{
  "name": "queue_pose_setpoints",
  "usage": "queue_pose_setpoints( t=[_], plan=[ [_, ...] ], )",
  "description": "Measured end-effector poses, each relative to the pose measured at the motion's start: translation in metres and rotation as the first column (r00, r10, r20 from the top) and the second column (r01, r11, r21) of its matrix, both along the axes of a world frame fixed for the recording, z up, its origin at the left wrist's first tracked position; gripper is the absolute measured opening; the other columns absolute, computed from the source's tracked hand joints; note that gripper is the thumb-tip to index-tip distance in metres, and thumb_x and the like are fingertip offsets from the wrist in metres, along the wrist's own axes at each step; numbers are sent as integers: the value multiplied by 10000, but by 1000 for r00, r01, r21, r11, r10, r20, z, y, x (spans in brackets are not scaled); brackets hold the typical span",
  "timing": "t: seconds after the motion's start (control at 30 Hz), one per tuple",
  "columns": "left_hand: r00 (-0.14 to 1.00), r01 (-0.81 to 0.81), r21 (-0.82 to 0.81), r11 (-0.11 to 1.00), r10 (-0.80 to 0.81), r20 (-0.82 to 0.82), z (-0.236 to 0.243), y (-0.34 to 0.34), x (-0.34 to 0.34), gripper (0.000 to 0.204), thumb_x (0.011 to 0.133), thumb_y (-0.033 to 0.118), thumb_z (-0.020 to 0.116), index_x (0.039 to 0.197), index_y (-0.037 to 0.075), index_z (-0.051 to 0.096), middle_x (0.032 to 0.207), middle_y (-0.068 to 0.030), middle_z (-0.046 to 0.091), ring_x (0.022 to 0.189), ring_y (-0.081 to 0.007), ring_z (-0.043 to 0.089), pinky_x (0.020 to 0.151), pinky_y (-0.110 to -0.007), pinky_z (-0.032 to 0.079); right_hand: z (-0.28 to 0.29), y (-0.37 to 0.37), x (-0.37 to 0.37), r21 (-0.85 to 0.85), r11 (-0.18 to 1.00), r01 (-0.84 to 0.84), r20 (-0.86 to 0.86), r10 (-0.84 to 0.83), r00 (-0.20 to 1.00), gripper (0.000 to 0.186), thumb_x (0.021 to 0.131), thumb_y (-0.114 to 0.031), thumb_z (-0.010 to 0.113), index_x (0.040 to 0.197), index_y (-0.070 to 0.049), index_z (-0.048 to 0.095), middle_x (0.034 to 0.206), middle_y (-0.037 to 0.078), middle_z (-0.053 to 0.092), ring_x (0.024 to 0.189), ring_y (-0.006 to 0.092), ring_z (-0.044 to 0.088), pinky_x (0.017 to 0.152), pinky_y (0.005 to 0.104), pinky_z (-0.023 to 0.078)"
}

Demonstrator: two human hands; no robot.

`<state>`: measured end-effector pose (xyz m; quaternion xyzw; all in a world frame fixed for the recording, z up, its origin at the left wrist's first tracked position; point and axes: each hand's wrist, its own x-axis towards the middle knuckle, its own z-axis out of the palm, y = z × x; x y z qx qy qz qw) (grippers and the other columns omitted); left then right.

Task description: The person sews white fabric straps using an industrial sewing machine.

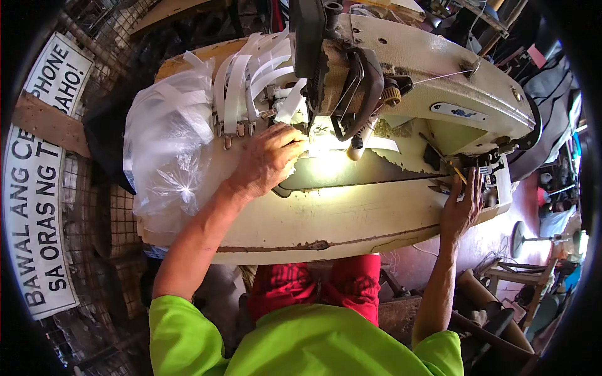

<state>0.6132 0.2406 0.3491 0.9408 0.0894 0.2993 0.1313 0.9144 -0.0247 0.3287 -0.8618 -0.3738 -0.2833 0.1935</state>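
Observation:
My left hand (269, 156) is closed beside the needle area of a cream sewing machine (433, 56). Its fingertips press together, and what they hold, if anything, is hidden. Close by, a bundle of white straps (235, 88) with metal clasps (228, 141) lies on the bed; one strap runs down behind my fingers. Under the lamp's glare, a white strip (384, 143) extends right of the presser foot. My right hand (461, 207) rests at the bed's right end with fingers stretched out, near small tools and a yellow-handled tool (459, 172).
A clear plastic bag (169, 138) of white pieces sits left on the worn table (282, 235). Wire mesh and a printed sign (44, 182) stand farther left. White thread (439, 76) crosses the machine head. A fan (519, 239) and wooden stand (520, 276) are at right.

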Motion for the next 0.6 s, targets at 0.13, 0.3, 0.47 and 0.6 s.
queue_pose_setpoints(
  t=[0.13,0.3,0.47,0.6],
  plan=[
    [1000,-18,29,999,18,-1,-1,0,1,220,677,-29,687,890,18,656,937,-70,638,901,-246,625,773,-335,537,4,2,-4,4,1000,17,4,-17,1000,442,963,-253,557,1338,-22,520,1368,169,527,1293,316,468,1061,420,333],
    [1000,-11,6,1000,11,-5,1,-3,2,216,683,-39,680,891,12,654,930,-74,633,895,-244,624,773,-335,538,0,-2,0,2,1000,13,3,-13,1000,453,951,-244,580,1340,-21,517,1367,163,529,1297,314,463,1070,422,326],
    [1000,5,1,1000,-5,-6,6,-3,2,203,689,-44,673,884,9,654,926,-76,634,884,-243,626,769,-333,537,11,13,-22,36,999,11,262,-20,965,473,916,-206,632,1342,-34,520,1335,136,555,1291,333,461,1071,432,341],
    [1000,-12,2,1000,12,15,1,1,-2,195,695,-44,671,883,6,657,927,-80,640,879,-247,624,765,-338,535,27,70,-92,-48,714,-699,-16,699,715,353,781,-124,737,1112,-37,650,1200,146,600,1231,321,501,1009,406,429]
  ],
)
